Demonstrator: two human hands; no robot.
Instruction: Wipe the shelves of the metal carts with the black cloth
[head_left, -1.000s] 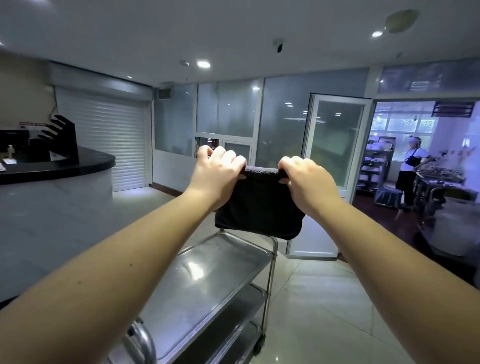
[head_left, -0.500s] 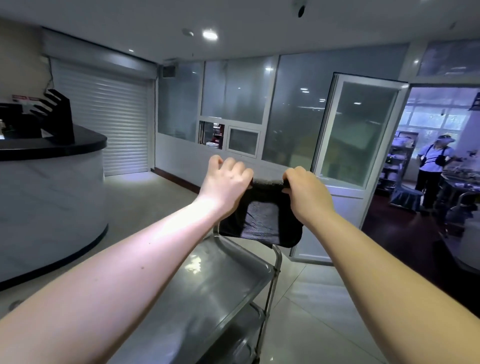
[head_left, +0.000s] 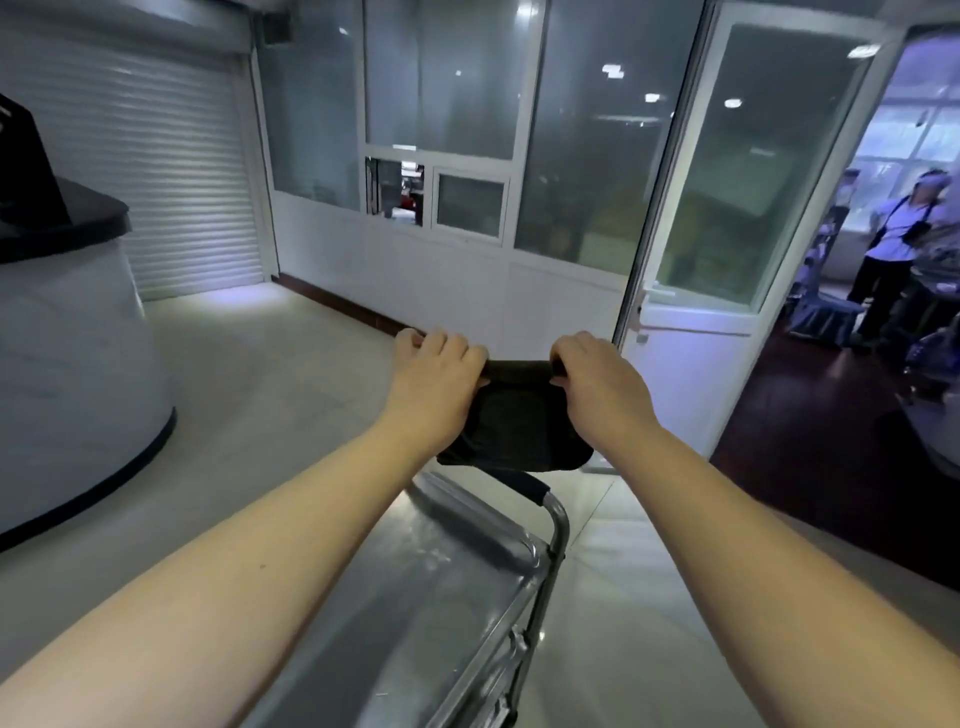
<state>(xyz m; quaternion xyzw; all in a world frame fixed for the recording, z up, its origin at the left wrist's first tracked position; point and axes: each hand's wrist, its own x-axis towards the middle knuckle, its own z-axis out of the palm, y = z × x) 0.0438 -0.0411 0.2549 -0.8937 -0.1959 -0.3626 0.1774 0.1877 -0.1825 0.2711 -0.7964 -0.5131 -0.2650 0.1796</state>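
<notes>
A: Environment?
B: Glossy pale tiled floor (head_left: 249, 415); white-framed glazed door (head_left: 727, 208) standing open.
A: Cloth location?
B: The black cloth (head_left: 511, 431), soft and folded, hangs above the far end of the metal cart (head_left: 431, 597), over its smooth steel top shelf.
A: Hands?
B: Arms extended; left hand (head_left: 436, 374) and right hand (head_left: 602, 387) each grip the cloth's upper edge.

Folded black cloth (head_left: 511, 431) hangs above the shiny metal cart's top shelf (head_left: 415, 587).

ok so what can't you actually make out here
Head view only:
- Metal cart: lower shelves hidden under its top shelf; near end cut off by the bottom edge and the forearms.
- Left hand, right hand: their palm sides on the black cloth, hidden by their own backs.
- Person in the far room: blurred.
</notes>
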